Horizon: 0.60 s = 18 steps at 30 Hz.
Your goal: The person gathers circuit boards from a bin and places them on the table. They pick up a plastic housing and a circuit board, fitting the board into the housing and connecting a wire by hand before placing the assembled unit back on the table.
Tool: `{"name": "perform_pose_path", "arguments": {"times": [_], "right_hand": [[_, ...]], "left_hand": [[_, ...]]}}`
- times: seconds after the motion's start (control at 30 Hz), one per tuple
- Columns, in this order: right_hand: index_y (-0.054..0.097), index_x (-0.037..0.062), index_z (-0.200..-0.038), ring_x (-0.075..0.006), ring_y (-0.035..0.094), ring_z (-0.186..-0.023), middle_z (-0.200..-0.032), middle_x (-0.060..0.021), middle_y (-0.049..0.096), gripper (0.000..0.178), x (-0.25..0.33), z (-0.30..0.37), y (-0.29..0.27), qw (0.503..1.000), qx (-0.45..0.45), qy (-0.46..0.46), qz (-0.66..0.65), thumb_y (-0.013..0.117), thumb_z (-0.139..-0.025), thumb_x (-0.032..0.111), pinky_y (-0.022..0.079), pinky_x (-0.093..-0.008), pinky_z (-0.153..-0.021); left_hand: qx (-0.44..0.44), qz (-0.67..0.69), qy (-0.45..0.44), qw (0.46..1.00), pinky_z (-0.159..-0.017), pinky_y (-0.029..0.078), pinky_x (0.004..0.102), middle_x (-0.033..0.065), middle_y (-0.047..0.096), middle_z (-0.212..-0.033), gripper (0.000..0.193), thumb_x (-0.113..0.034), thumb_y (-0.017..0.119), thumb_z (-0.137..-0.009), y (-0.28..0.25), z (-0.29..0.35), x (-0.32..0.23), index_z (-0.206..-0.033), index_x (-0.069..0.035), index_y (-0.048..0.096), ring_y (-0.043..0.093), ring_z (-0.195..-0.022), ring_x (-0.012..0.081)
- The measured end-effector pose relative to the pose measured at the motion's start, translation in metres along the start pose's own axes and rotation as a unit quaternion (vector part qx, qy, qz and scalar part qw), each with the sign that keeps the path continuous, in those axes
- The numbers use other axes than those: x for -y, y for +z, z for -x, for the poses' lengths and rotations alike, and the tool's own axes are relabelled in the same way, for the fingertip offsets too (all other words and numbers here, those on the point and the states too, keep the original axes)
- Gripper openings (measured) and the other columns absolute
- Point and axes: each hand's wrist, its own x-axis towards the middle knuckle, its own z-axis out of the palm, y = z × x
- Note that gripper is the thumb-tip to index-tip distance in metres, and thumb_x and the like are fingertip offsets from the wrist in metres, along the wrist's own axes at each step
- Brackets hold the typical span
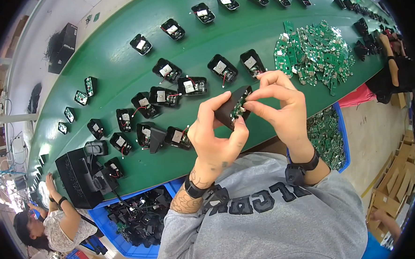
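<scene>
My left hand (216, 137) grips a black plastic housing (227, 107) above the near edge of the green bench, its open side tilted to the right. A green circuit board (238, 110) with small parts sits at that opening. At the board's upper end, my right hand (280, 101) is closed in a pinch of thumb and forefinger; the fingertips partly hide what they grip. Just beyond my hands stand open black housings (222, 67) with white blocks and red-and-white wires inside. More such housings (167, 96) cluster to the left.
A heap of green circuit boards (314, 53) lies on the bench (118, 45) at right. Blue bins below hold boards (327, 137) and black parts (139, 217). A dark box-like device (78, 178) stands at left. Other people (57, 226) work at both ends.
</scene>
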Motion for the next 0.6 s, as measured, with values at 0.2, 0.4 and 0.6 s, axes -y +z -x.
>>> {"name": "perform_pose_path", "arguments": {"times": [0.2,0.4,0.6], "right_hand": [[0.072,0.0025,-0.082,-0.0209,0.052,-0.099,-0.087,-0.0032,0.055,0.019,-0.009,0.005,0.017,0.998,-0.045,-0.022,-0.040,0.078,-0.065,-0.003,0.040,-0.0399,-0.098],[0.072,0.0070,-0.106,-0.0267,0.052,-0.111,-0.097,-0.0058,0.059,0.034,0.005,0.005,0.022,0.993,0.074,-0.090,-0.012,0.072,-0.072,0.001,0.042,-0.0377,-0.093],[0.071,0.0029,-0.098,-0.0306,0.064,-0.084,-0.081,-0.0079,0.066,0.024,0.036,-0.008,-0.018,0.948,0.261,-0.181,-0.013,0.070,-0.076,0.010,0.051,-0.0392,-0.082]], "left_hand": [[-0.037,-0.045,0.038,0.998,-0.068,0.058,0.0291,0.0149,0.066,-0.096,0.047,0.001,0.067,-0.071,0.006,0.001,0.006,-0.116,0.006,0.055,0.069,-0.078,0.0188],[-0.088,0.048,-0.040,0.994,-0.076,0.055,0.0275,0.0119,0.065,-0.103,0.042,0.000,0.064,-0.081,0.000,-0.002,0.011,-0.121,0.003,0.052,0.066,-0.090,0.0150],[-0.044,-0.217,-0.111,0.969,-0.067,0.051,0.0290,0.0094,0.061,-0.085,0.039,-0.007,0.066,-0.080,-0.068,-0.056,-0.007,-0.116,-0.004,0.050,0.060,-0.075,0.0130]]}}
